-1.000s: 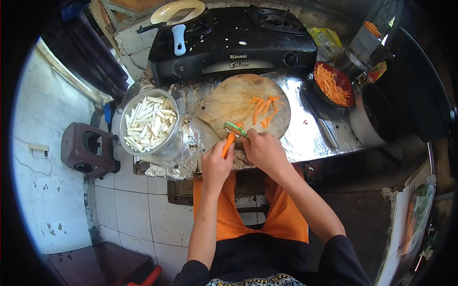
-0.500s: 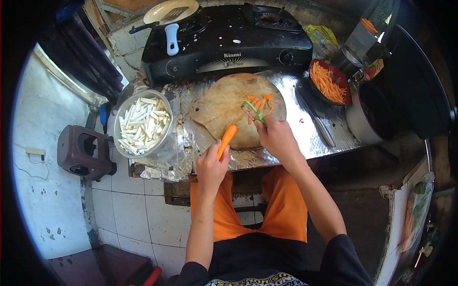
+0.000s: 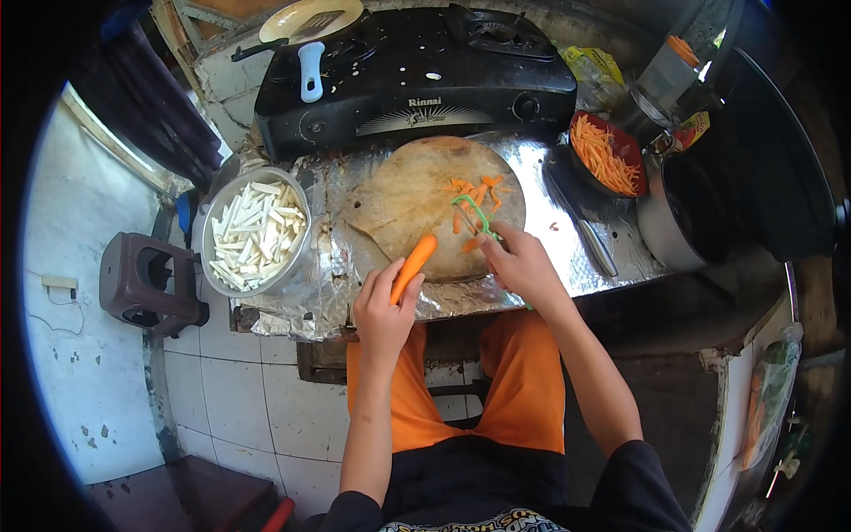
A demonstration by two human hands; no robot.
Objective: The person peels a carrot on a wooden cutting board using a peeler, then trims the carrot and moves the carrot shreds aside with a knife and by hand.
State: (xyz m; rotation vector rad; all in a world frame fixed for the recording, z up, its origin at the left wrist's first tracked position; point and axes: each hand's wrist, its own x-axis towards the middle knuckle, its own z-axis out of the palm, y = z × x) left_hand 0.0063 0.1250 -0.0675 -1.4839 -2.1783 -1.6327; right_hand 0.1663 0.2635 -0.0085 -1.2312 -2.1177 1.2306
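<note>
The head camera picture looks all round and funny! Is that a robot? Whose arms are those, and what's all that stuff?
No robot here, just a person with two bare hands. The camera is worn on their head and looks forward and down, so you see almost what they see: their own arms reaching out and their orange trousers below.

The left hand holds a carrot. The right hand holds a green peeler.

In front of them is a foil-covered counter. On it lies a wooden board with orange carrot pieces. A tub of white sticks stands to the left, and a knife lies to the right. Behind the board is a black stove.
</note>
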